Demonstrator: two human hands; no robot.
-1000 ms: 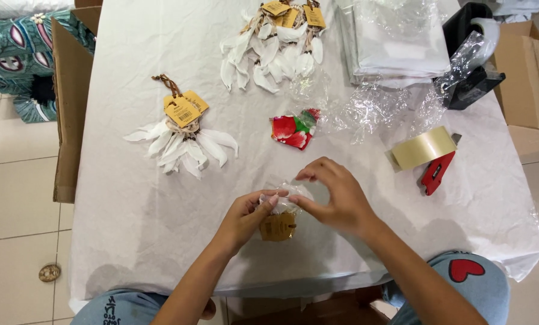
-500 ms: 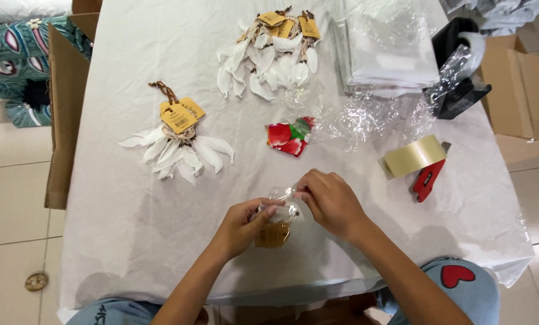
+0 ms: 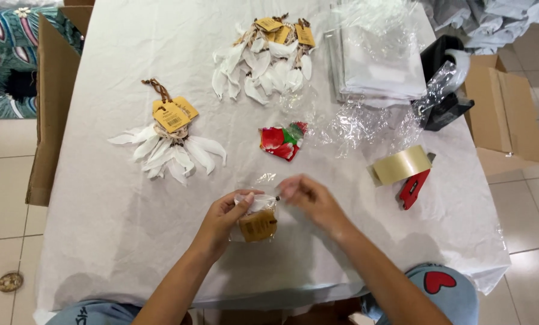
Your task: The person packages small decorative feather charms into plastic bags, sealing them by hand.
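Near the surface's front edge, both hands pinch a small clear packet, left hand gripping its side, right hand its top corner; it looks light, crinkly and slippery.

Small clear bag pinched in both hands near the table's front edge, brown tag inside. Yellow-tan card tags on the left white ornament bundle, more tags at top centre. Stack of clear bags (flat, glossy) top right.

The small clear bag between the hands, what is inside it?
Inside the small clear bag a tan paper tag and something white above it show. The left hand covers its left edge; the rest cannot be seen.
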